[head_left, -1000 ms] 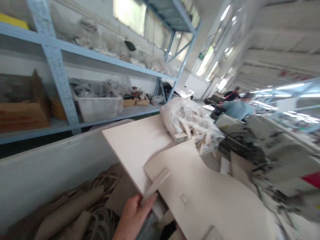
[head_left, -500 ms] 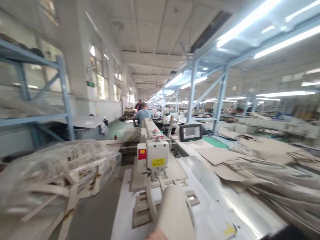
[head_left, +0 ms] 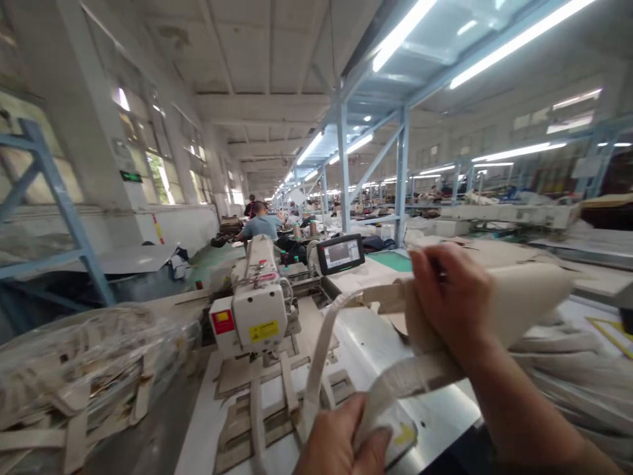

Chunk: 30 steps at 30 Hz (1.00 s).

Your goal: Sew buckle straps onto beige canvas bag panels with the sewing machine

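A beige fabric piece [head_left: 524,300] with long straps is lifted over the metal plate at right of centre. My right hand [head_left: 452,300] has its fingers closed round the piece's near end. Low in the view, my left hand [head_left: 346,439] pinches a beige strap [head_left: 324,346] between thumb and fingers. The strap curves up from there toward the right hand. To the left stands a white sewing machine head [head_left: 260,313], above a beige template [head_left: 242,435] with rectangular openings and straps lying across it.
At the left, a clear plastic bag [head_left: 113,330] holds beige straps. A control screen [head_left: 340,254] stands behind the machine. More beige pieces [head_left: 573,389] are stacked at the right. A person in a blue shirt [head_left: 262,224] sits farther back.
The view has turned right. The beige piece has risen from the table beside the machine and moved right. Both hands are now in view, where only part of one showed before.
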Motion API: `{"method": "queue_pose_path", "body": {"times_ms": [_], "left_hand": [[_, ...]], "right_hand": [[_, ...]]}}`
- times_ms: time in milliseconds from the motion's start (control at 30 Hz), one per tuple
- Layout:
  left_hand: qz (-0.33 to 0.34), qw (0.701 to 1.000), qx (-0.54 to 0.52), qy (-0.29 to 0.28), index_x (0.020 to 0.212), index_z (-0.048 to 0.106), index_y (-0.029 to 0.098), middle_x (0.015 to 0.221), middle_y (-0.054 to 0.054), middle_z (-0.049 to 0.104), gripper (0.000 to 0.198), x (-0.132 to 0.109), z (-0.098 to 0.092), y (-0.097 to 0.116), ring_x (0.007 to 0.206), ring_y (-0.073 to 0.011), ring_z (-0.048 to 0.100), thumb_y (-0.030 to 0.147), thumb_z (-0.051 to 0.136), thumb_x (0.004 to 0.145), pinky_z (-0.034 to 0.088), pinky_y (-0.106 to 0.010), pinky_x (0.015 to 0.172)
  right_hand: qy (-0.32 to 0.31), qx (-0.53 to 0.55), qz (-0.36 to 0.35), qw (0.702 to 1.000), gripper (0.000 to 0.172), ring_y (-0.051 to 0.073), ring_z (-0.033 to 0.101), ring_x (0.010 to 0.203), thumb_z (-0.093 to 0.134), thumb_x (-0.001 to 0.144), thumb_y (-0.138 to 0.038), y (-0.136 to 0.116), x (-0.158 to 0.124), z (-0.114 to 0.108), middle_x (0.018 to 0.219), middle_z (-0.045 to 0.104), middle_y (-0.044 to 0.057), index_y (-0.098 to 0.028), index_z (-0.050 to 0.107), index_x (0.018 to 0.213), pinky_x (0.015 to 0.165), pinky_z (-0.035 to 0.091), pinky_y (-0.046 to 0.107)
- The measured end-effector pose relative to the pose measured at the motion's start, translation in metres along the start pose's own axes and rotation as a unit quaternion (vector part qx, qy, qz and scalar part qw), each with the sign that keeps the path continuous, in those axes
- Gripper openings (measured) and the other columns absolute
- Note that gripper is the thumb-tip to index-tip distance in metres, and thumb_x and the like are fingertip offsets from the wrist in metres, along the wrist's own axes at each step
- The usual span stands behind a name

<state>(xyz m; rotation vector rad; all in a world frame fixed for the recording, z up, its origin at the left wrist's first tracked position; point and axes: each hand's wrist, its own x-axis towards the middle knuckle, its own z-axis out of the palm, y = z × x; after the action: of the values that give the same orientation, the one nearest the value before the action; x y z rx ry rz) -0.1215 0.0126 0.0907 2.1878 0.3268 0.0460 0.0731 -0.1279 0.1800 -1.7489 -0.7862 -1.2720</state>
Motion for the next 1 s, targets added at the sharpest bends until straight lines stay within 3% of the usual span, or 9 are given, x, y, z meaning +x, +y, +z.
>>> {"method": "queue_pose_path", "body": {"times_ms": [33, 100, 200, 300, 533, 733, 867, 933, 1000], "left_hand": [[0.003, 1.0, 0.005, -0.017, 0.126, 0.064, 0.024, 0.063, -0.002, 0.067, 0.047, 0.02, 0.002, 0.0, 0.063, -0.022, 0.068, 0.052, 0.046, 0.094, 0.052, -0.028, 0.063], [-0.003, 0.994, 0.11, 0.0, 0.128, 0.063, 0.023, 0.068, -0.004, 0.071, 0.039, 0.056, 0.003, -0.01, 0.07, -0.0235, 0.071, 0.037, 0.046, 0.095, 0.053, -0.031, 0.072], [-0.016, 0.93, 0.366, 0.036, 0.116, 0.069, 0.025, 0.099, -0.01, 0.075, 0.038, 0.091, 0.0, -0.036, 0.099, -0.0309, 0.07, 0.013, 0.049, 0.086, 0.051, -0.041, 0.087], [-0.039, 0.883, 0.467, -0.019, 0.106, 0.071, 0.022, 0.1, -0.011, 0.075, 0.04, 0.112, -0.004, -0.055, 0.101, -0.0345, 0.07, 0.006, 0.043, 0.082, 0.052, -0.045, 0.085], [-0.063, 0.857, 0.509, -0.061, 0.097, 0.072, 0.02, 0.1, -0.012, 0.075, 0.037, 0.164, -0.019, -0.063, 0.099, -0.0319, 0.071, 0.004, 0.04, 0.086, 0.053, -0.039, 0.082], [-0.055, 0.833, 0.551, 0.016, 0.106, 0.066, 0.008, 0.102, -0.021, 0.07, 0.042, 0.229, -0.04, -0.062, 0.1, -0.0381, 0.067, 0.002, 0.027, 0.092, 0.048, -0.048, 0.086], [-0.03, 0.83, 0.555, 0.047, 0.119, 0.062, 0.005, 0.114, -0.023, 0.065, 0.046, 0.258, -0.045, -0.063, 0.119, -0.0361, 0.056, 0.001, 0.023, 0.094, 0.031, -0.052, 0.109], [-0.016, 0.837, 0.545, 0.041, 0.128, 0.059, 0.004, 0.126, -0.023, 0.061, 0.049, 0.259, -0.04, -0.064, 0.134, -0.0356, 0.043, -0.001, 0.025, 0.092, 0.014, -0.054, 0.118], [-0.004, 0.854, 0.519, 0.017, 0.129, 0.059, 0.007, 0.134, -0.019, 0.057, 0.049, 0.255, -0.031, -0.063, 0.139, -0.0339, 0.036, -0.003, 0.031, 0.089, 0.012, -0.051, 0.12]], "right_hand": [[-0.117, -0.015, 0.017, 0.993, 0.036, 0.024, 0.059, 0.096, 0.038, 0.102, -0.044, 0.025, -0.012, 0.015, 0.1, 0.065, 0.01, -0.018, 0.063, 0.104, 0.089, 0.043, 0.037], [-0.244, -0.031, 0.027, 0.969, 0.042, 0.028, 0.054, 0.119, 0.04, 0.099, -0.037, 0.073, -0.054, 0.043, 0.127, 0.061, 0.016, -0.014, 0.056, 0.131, 0.103, 0.04, 0.043], [-0.408, -0.062, 0.072, 0.908, 0.049, 0.037, 0.052, 0.126, 0.047, 0.089, -0.029, 0.131, -0.136, 0.065, 0.132, 0.06, 0.022, -0.007, 0.06, 0.131, 0.106, 0.039, 0.056], [-0.516, -0.069, 0.104, 0.847, 0.052, 0.038, 0.044, 0.136, 0.045, 0.093, -0.036, 0.164, -0.199, 0.062, 0.144, 0.05, 0.019, -0.011, 0.059, 0.136, 0.11, 0.037, 0.057], [-0.587, -0.066, 0.124, 0.797, 0.056, 0.037, 0.022, 0.147, 0.04, 0.1, -0.04, 0.185, -0.217, 0.056, 0.159, 0.027, 0.018, -0.015, 0.044, 0.151, 0.119, 0.021, 0.055], [-0.621, -0.046, 0.109, 0.775, 0.057, 0.039, 0.01, 0.148, 0.043, 0.099, -0.039, 0.164, -0.211, 0.056, 0.162, 0.018, 0.009, -0.028, 0.037, 0.154, 0.117, 0.021, 0.062], [-0.644, 0.0, 0.064, 0.762, 0.053, 0.036, 0.01, 0.149, 0.041, 0.1, -0.037, 0.15, -0.204, 0.062, 0.161, 0.02, 0.003, -0.033, 0.039, 0.153, 0.117, 0.017, 0.065], [-0.648, -0.005, 0.061, 0.759, 0.052, 0.038, 0.012, 0.148, 0.038, 0.101, -0.039, 0.148, -0.205, 0.067, 0.16, 0.022, 0.005, -0.032, 0.041, 0.152, 0.116, 0.016, 0.068], [-0.642, -0.019, 0.055, 0.765, 0.051, 0.04, 0.015, 0.147, 0.037, 0.101, -0.039, 0.148, -0.208, 0.07, 0.16, 0.024, 0.007, -0.03, 0.042, 0.152, 0.114, 0.017, 0.071]]}}
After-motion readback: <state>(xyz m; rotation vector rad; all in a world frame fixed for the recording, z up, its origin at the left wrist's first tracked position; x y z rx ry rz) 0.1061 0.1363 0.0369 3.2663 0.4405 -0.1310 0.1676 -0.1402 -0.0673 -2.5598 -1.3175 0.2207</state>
